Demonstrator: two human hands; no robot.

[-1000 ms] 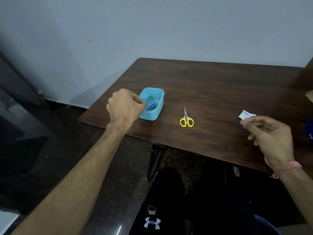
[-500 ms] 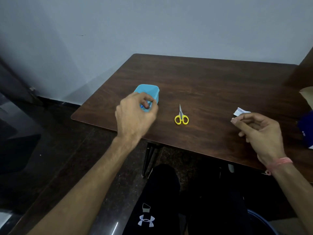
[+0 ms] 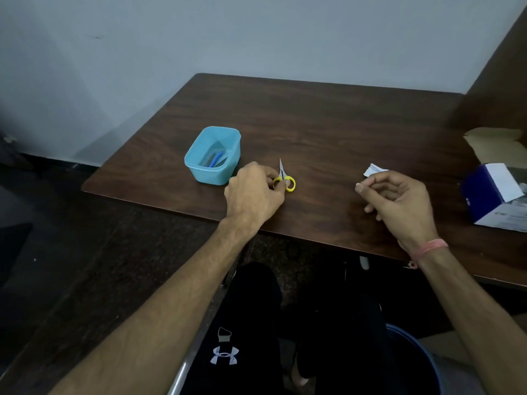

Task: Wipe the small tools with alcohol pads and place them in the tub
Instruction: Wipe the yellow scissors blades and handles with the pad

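Small yellow-handled scissors [image 3: 291,185] lie on the brown table [image 3: 328,124], blades pointing away from me. My left hand [image 3: 253,195] pinches their left handle ring. To the left stands the light blue tub [image 3: 201,172], holding a blue-handled tool [image 3: 216,160]. My right hand [image 3: 399,199] hovers over the table to the right with curled fingers, thumb and forefinger pinched on a small pale alcohol pad that is mostly hidden. A torn white pad wrapper [image 3: 374,169] lies on the table just behind that hand.
A blue and white box [image 3: 490,195] sits at the table's right edge, with an open cardboard box [image 3: 496,143] behind it. Below the near table edge are my legs and a blue bucket [image 3: 416,354]. A grey wall runs behind the table.
My left hand left the tub, moved right and took hold of the scissors' handle. My right hand stayed near the wrapper, fingers still pinched.
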